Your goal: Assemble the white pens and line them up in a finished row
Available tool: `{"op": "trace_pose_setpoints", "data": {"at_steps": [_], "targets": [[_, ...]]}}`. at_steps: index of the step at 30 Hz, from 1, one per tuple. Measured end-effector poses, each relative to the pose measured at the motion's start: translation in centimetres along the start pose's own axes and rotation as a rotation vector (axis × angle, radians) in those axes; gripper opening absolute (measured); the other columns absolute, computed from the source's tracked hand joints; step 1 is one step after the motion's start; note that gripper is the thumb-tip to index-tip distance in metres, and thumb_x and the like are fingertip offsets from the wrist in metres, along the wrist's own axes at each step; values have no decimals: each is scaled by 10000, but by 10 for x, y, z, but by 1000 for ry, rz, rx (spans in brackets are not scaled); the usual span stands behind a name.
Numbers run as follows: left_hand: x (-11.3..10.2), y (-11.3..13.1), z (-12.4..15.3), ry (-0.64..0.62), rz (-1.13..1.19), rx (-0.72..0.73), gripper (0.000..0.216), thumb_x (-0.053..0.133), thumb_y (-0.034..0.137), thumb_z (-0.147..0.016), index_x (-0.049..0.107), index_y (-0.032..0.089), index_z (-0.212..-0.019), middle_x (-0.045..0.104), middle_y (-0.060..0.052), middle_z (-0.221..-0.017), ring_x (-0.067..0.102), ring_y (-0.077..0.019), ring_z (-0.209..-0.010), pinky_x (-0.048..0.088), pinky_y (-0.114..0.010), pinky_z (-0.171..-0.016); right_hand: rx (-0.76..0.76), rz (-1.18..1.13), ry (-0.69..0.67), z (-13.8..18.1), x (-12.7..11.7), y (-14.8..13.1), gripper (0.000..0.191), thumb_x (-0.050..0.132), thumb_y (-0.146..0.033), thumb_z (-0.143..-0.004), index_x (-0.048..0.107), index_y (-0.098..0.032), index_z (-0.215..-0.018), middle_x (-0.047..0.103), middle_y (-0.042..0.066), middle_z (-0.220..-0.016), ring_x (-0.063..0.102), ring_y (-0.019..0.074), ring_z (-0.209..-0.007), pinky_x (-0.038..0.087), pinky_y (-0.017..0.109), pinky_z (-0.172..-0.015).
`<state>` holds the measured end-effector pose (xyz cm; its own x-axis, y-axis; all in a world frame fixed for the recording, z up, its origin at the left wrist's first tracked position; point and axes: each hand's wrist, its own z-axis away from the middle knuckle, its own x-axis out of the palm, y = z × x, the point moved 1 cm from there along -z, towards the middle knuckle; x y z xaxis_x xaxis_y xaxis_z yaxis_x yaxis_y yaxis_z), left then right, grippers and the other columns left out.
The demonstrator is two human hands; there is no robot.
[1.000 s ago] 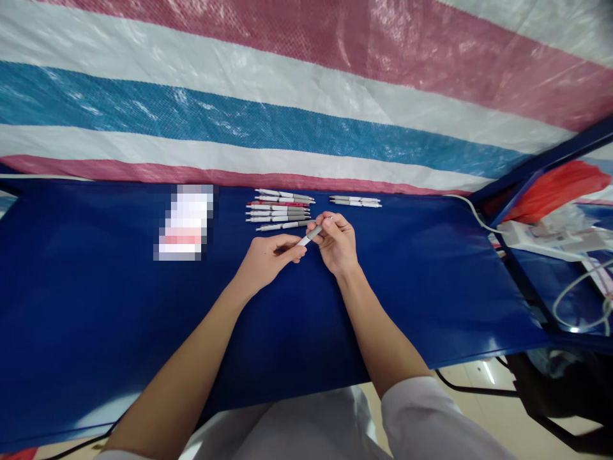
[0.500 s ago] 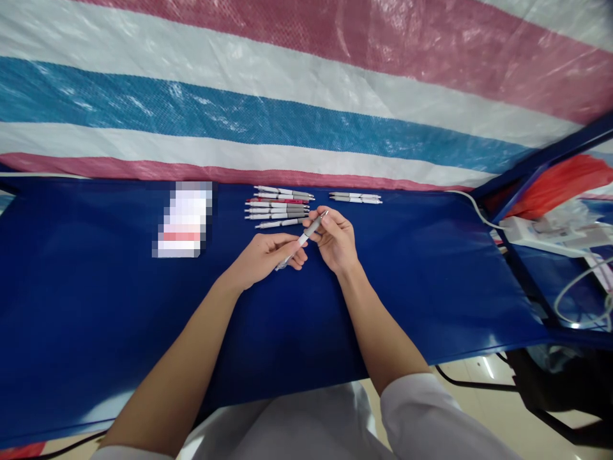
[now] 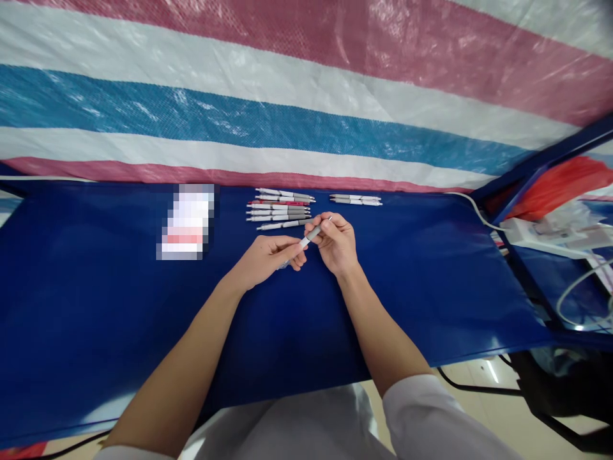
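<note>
A white pen [image 3: 305,241] with a grey grip and a silver tip is held aslant between both hands above the table. My left hand [image 3: 268,259] is closed around its white barrel, the thumb lying along the top; the clear clip end pokes out below the fingers. My right hand [image 3: 338,243] pinches the grey grip near the tip with thumb and fingers. Just beyond the hands lies a group of several white and grey pens [image 3: 282,214], one of them red. Two more pens [image 3: 355,199] lie side by side farther right.
A blue cover [image 3: 119,319] lies over the table. A pixelated white rectangle [image 3: 189,220] is at the left. Striped plastic sheeting [image 3: 287,83] hangs behind. At the right stand a blue frame [image 3: 517,185], a red bag [image 3: 565,185] and a white cable [image 3: 479,207].
The held pen is tilted slightly flatter, and its tip has shifted a little to the right. Both hands keep their hold. The whole view has shifted slightly.
</note>
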<state>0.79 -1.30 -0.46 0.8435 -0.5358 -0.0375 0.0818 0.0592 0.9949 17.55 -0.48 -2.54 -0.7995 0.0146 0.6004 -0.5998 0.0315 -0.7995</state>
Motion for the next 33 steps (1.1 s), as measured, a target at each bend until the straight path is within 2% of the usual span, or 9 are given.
{"op": "trace_pose_setpoints", "data": {"at_steps": [7,11,17,20,27,33], "targets": [[4,-11,-4,205,-278,127,220,606,366,-896,752,201,-892,748,-10,-767,697,-161,-673,566,-268,-703,-40,19,98,-1,4,0,214,838,-348,-652,704,-241,-778,736,-40,-741,744,148,-727,626,240,-634],[4,-11,-5,202,-295,125,231,584,366,-905,740,195,-897,750,-14,-782,701,-163,-673,568,-266,-688,-36,13,85,-1,5,-1,185,830,-326,-667,723,-250,-798,749,-44,-763,748,140,-744,626,229,-658],[0,-2,-2,105,-242,90,288,560,415,-928,730,186,-889,754,-37,-825,707,-169,-724,563,-269,-714,22,35,5,0,3,-5,226,816,-340,-668,728,-269,-863,768,-40,-848,749,147,-817,625,227,-668],[-1,-2,-2,100,-241,85,286,563,418,-930,733,190,-898,757,-36,-837,708,-166,-731,558,-262,-714,16,38,2,0,3,-6,244,828,-337,-645,730,-269,-858,770,-40,-850,750,151,-816,626,227,-662],[3,-7,-4,204,-350,157,220,601,363,-907,753,203,-908,755,-7,-790,705,-156,-706,546,-241,-687,-13,82,66,-1,3,-3,251,840,-362,-633,713,-263,-826,762,-40,-810,751,159,-790,637,275,-705],[4,-12,-4,358,-590,339,189,638,320,-882,761,213,-977,764,-12,-861,696,-163,-735,522,-258,-732,-31,101,96,0,6,-4,268,858,-363,-609,707,-251,-800,761,-36,-784,753,161,-784,628,269,-709]]}}
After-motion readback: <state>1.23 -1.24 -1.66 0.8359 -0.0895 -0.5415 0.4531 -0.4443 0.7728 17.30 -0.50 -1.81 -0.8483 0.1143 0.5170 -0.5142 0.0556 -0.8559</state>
